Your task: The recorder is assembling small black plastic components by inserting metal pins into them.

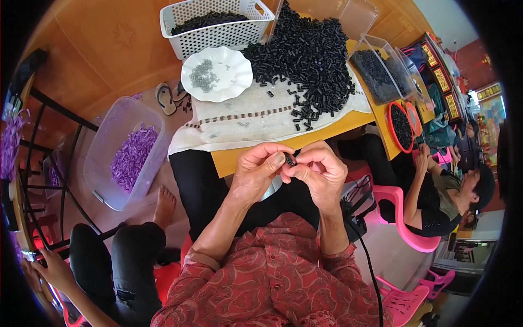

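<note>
A small black plastic piece [290,159] is pinched between the fingertips of both my hands, above my lap at the table's near edge. My left hand [260,167] grips it from one side with thumb and forefinger. From the other side my right hand [320,168] closes on it, fingers curled. Beyond them, a heap of similar black pieces [305,54] covers the far part of a white cloth [234,122]. A white scalloped plate [239,71] on the cloth holds small clear pieces [204,75].
Behind the plate stands a white perforated basket [218,39] with black pieces. Clear boxes [381,71] and a red round basket [400,128] are to the right, near a seated person [447,196]. A translucent tub [101,163] of purple strips is on the left floor, by another person's legs [136,256].
</note>
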Demonstrator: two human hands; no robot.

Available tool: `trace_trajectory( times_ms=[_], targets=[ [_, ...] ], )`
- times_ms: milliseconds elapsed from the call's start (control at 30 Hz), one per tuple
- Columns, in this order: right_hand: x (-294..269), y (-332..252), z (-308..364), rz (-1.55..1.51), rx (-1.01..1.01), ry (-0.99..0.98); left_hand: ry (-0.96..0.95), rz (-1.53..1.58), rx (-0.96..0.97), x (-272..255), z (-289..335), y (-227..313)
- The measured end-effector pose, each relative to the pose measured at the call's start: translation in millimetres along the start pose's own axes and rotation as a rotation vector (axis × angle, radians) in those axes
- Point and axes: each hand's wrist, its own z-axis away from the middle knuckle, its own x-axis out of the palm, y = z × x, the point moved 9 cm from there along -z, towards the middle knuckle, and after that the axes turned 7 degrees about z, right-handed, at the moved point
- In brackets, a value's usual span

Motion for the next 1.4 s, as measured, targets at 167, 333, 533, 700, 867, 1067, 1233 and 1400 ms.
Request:
trace_trajectory(
  times_ms=[167,333,533,700,867,1067,1233,1400],
  targets=[
    [1,8,-1,0.002,0.028,0.046,0.064,-0.009,0.017,-7,1,2],
    [7,11,-4,-0.043,0.014,0.019,0.063,-0.023,0.037,-13,1,3],
    [9,14,-8,0.000,-0.022,-0.022,0.121,-0.027,0.038,-17,0,2],
    [11,17,-9,0.004,-0.005,-0.046,0.161,-0.100,0.083,-26,1,5],
    [15,26,-10,-0.037,0.049,-0.071,0.187,-0.105,0.056,-26,-3,10],
    [21,34,-12,0.008,0.067,-0.155,0.136,-0.169,0.001,-31,-5,11],
    [18,36,-15,0.080,0.037,-0.103,0.070,-0.128,-0.004,-39,-7,3],
    [16,39,-19,0.074,0.054,-0.082,-0.079,-0.176,0.037,-26,-9,16]
  ],
)
